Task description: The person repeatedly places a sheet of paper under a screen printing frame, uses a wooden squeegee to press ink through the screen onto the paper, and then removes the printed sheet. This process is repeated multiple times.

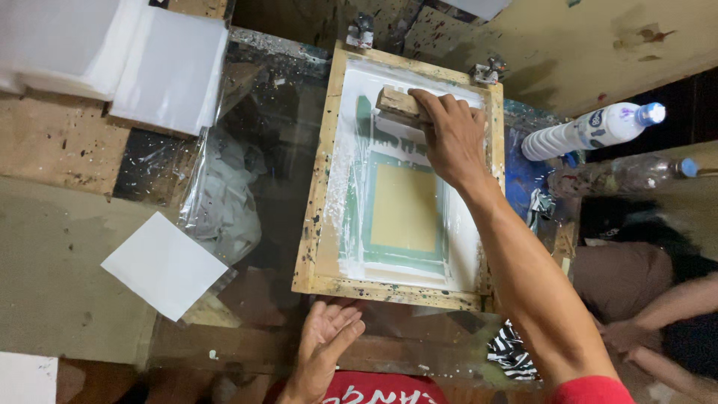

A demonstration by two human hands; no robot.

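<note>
Head view: dim, warm indoor light, fairly sharp.
Brightest on the white sheets (pixel 112 52) at upper left, nearly blown out; glare streaks on the clear plastic film (pixel 224 172) and the wet white ink of the screen frame (pixel 318 187). Right edge and lower corners fall into shadow; slight softness at edges.

The wooden frame (pixel 321 187) lies on the table (pixel 60 247). A squeegee (pixel 400 103) rests inside it at the far end, under the right hand (pixel 452 135). The left hand (pixel 325 340) is before the near edge. A paper sheet (pixel 164 263) lies left of the frame, two bottles (pixel 591 131) right, a paper stack (pixel 112 56) at far left.
</note>
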